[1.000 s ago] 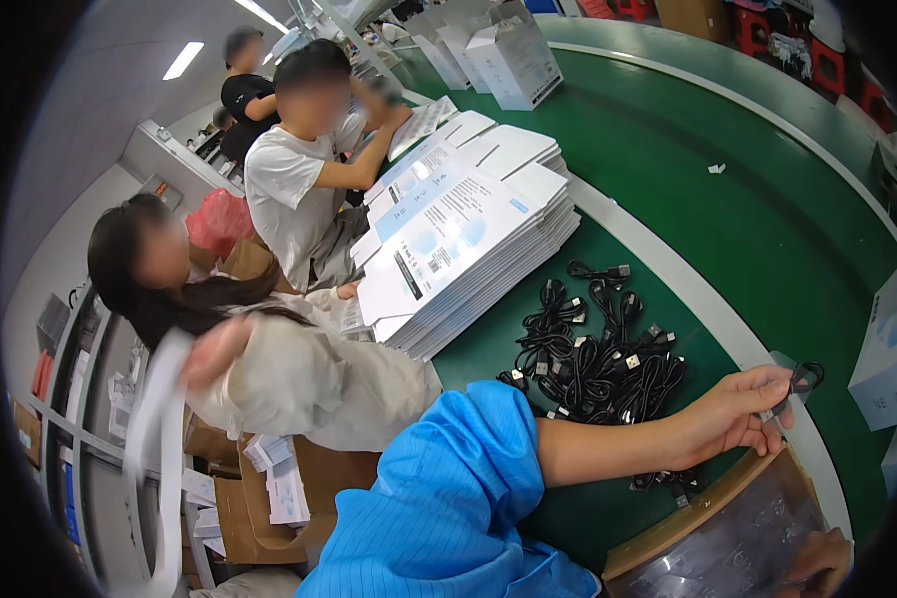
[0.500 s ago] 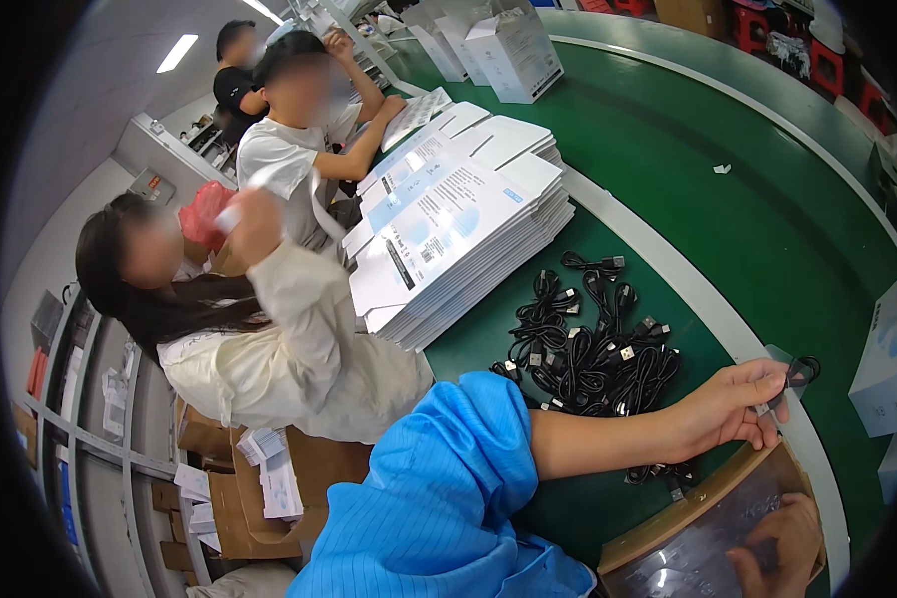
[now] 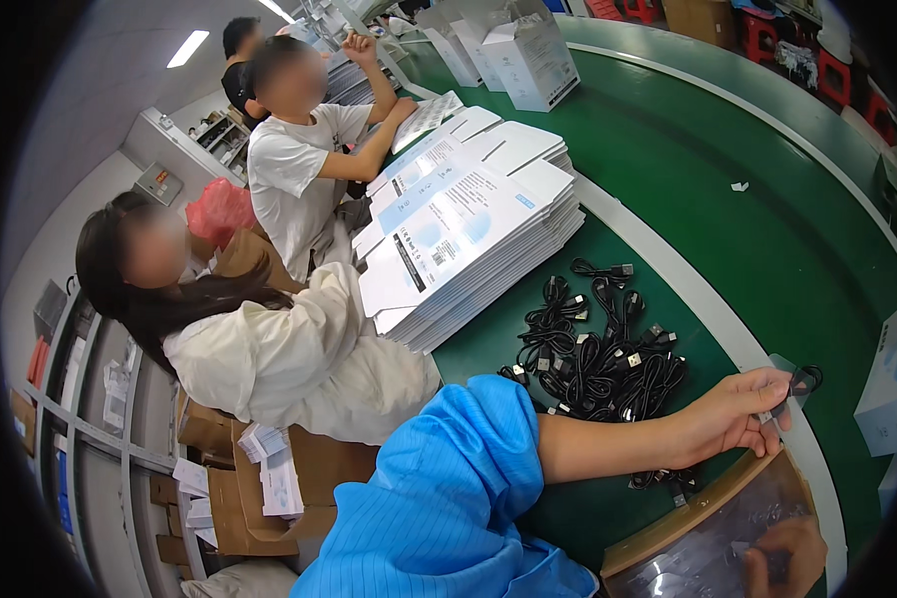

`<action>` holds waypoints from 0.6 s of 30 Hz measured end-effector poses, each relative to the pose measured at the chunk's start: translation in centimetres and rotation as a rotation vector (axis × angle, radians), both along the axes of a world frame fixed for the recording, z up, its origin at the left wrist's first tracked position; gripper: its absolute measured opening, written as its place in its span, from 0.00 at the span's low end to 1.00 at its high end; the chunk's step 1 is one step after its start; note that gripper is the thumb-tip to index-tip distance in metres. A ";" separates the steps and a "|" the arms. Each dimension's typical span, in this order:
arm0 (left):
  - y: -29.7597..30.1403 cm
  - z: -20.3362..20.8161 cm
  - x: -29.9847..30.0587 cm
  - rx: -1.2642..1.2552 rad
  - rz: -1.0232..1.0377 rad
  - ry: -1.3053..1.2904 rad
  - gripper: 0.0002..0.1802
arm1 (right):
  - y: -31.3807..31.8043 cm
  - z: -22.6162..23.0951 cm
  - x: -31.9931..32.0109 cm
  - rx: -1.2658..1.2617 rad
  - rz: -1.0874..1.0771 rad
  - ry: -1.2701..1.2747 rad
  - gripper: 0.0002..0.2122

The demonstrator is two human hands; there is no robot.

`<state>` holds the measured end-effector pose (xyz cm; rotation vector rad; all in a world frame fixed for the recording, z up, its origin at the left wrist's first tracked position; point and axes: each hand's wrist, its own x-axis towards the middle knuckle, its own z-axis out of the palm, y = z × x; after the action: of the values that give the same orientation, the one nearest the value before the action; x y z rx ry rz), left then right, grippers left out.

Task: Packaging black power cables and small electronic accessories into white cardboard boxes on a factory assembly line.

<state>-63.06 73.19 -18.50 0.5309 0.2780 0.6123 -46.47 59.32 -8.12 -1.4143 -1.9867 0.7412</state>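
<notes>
My left hand (image 3: 736, 411) is closed on a small clear plastic bag and a coiled black cable (image 3: 805, 381), which sticks out past the fingertips above the table's pale edge strip. Below it, my right hand (image 3: 795, 553) is in an open cardboard box (image 3: 658, 533) of clear plastic bags (image 3: 683, 573). Its fingers are curved and look apart over the bags, though part of the hand is cut off by the picture's dark rim. A pile of bundled black cables (image 3: 608, 364) lies beyond my left forearm, and a few more lie beneath it.
A tall stack of flat white cartons (image 3: 468, 229) stands beyond the cables. Upright white boxes (image 3: 528, 65) are at the back, and another white box (image 3: 889, 384) is at the right. Two seated people line the left side, near an open brown carton (image 3: 254, 508).
The nearer person's raised hand has come down out of sight. My right hand has shifted slightly within the box. My left hand keeps its hold, and the view has turned a little.
</notes>
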 end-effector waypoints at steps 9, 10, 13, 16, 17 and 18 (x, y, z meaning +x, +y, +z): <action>0.0 0.0 0.1 0.007 -0.007 -0.001 0.20 | 0.0 0.2 -0.4 0.113 -0.004 -0.353 0.07; 0.0 0.0 0.1 0.006 -0.009 -0.002 0.20 | -0.5 -1.1 0.4 0.134 -0.045 -0.313 0.08; 0.0 0.0 0.0 0.001 -0.004 0.004 0.20 | -0.2 -1.0 -0.2 0.178 -0.127 -0.228 0.11; 0.0 0.0 0.1 0.001 -0.003 0.007 0.20 | -0.5 1.5 -0.3 -0.030 -0.115 -0.392 0.10; 0.0 0.0 0.1 0.003 -0.005 0.006 0.21 | -0.6 1.5 -0.2 -0.030 -0.116 -0.393 0.10; 0.0 0.0 0.1 0.005 -0.006 0.005 0.21 | -0.6 1.5 -0.1 -0.065 -0.123 -0.396 0.10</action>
<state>-62.91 73.15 -18.52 0.5378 0.2800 0.6062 -46.61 58.71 -6.58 -1.8169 -2.1543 0.5034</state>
